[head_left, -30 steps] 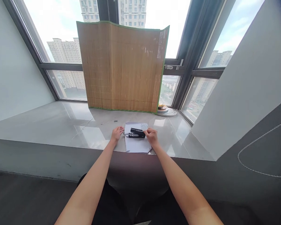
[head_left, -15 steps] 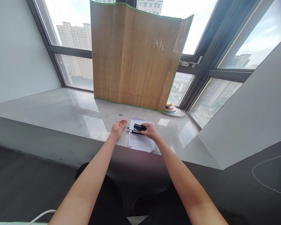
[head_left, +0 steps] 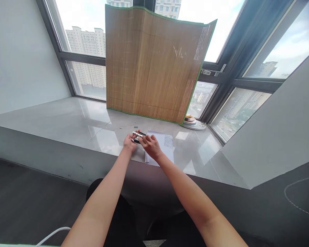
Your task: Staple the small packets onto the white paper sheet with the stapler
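Stapler (head_left: 138, 136) now lifted off paper (head_left: 162, 146), shifted left of it. Left hand (head_left: 130, 144) cradles stapler body; right hand (head_left: 149, 145) grips its metal end. Handling shifts from desk to both hands.

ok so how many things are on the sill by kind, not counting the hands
stapler: 1
paper sheets: 1 stack, number of sheets unclear
bamboo mat: 1
stack of plates: 1, plate number unclear
small loose metal bits: at least 2
total: about 6
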Available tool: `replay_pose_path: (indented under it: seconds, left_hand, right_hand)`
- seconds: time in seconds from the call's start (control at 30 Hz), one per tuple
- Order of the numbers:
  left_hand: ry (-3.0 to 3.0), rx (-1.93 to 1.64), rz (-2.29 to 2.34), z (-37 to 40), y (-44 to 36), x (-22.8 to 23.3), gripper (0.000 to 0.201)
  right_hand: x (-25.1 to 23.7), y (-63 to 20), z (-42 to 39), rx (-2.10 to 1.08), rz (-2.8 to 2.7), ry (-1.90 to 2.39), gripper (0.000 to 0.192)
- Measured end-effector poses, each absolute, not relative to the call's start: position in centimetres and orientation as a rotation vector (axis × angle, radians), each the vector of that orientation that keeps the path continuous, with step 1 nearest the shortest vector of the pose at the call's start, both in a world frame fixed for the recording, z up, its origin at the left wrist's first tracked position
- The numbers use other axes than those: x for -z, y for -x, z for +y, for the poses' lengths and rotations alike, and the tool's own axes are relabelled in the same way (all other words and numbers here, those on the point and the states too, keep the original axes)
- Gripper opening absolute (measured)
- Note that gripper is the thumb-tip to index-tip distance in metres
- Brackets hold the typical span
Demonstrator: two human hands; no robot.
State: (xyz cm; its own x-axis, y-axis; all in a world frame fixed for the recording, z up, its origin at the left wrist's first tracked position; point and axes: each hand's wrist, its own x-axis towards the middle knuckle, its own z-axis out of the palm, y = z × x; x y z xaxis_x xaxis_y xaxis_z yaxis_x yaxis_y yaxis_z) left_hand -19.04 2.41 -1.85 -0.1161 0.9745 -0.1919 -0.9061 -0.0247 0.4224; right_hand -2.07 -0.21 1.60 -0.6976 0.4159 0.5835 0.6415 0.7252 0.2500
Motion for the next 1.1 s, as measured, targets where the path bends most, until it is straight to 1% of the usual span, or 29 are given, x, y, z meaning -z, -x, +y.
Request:
replay_pose_path:
  seconds: [0.07,0.17,0.27,0.33,0.4,0.47,0.5,0.53,0.6,0.63,0.73,0.77,0.9,0.97,1.03,1.1]
  left_hand:
    - [-0.146,-1.629,0.488,2.3,19.1,1.8,0.053]
    - [-0.125,-1.632,0.447,2.1,19.0,1.6,0.052]
    - [-0.129,-1.616,0.471,1.9,18.9,1.4,0.049]
    - [-0.145,-1.612,0.482,1.8,18.9,1.3,0.049]
    - [-0.159,-1.618,0.491,1.7,18.9,1.3,0.049]
    - [-0.177,-1.623,0.509,1.7,18.9,1.2,0.049]
    - [-0.194,-1.625,0.516,1.7,18.9,1.2,0.050]
    - [-0.217,-1.622,0.524,1.7,18.9,1.2,0.050]
    - [-0.276,-1.608,0.544,1.6,18.9,1.1,0.052]
    - [-0.305,-1.601,0.557,1.6,18.9,1.1,0.054]
    - [-0.362,-1.591,0.588,1.5,18.9,0.9,0.061]
    - [-0.369,-1.590,0.591,1.5,18.9,0.8,0.063]
    - [-0.386,-1.585,0.606,1.6,19.1,0.8,0.064]
    - [-0.389,-1.598,0.615,1.8,19.2,0.9,0.064]
    - [-0.335,-1.633,0.628,1.9,19.2,1.1,0.060]
    - [-0.255,-1.647,0.644,2.1,19.2,1.3,0.053]
  right_hand:
    - [-1.8,0.5,-0.3,0.432,-2.230,1.021,0.037]
    - [-1.4,-2.8,-0.5,0.023,-1.874,1.365,0.030]
    - [-0.4,-5.7,-0.5,-0.341,-1.812,1.444,0.024]
    - [0.2,-6.7,-0.7,-0.458,-1.858,1.448,0.024]
    - [0.3,-6.5,-1.0,-0.398,-1.890,1.464,0.030]
    - [-0.3,-5.0,-1.3,-0.190,-1.891,1.440,0.039]
    - [-0.9,-3.7,-1.4,-0.092,-1.906,1.396,0.039]
    - [-1.4,-2.2,-1.4,-0.031,-1.940,1.338,0.034]
    - [-2.5,1.2,-1.0,-0.107,-2.125,1.193,0.013]
    - [-2.9,2.8,-0.7,-0.171,-2.198,1.159,0.009]
    - [-3.2,6.8,0.6,-0.218,-2.257,1.177,0.003]
    - [-3.0,7.7,1.0,-0.219,-2.262,1.199,0.003]
    - [-1.9,9.3,1.5,-0.202,-2.267,1.271,0.015]
    - [-1.9,9.4,1.4,-0.167,-2.269,1.269,0.017]
    - [-2.5,8.4,1.9,-0.126,-2.250,1.241,0.017]
    - [-3.6,5.5,3.2,-0.098,-2.179,1.239,0.017]
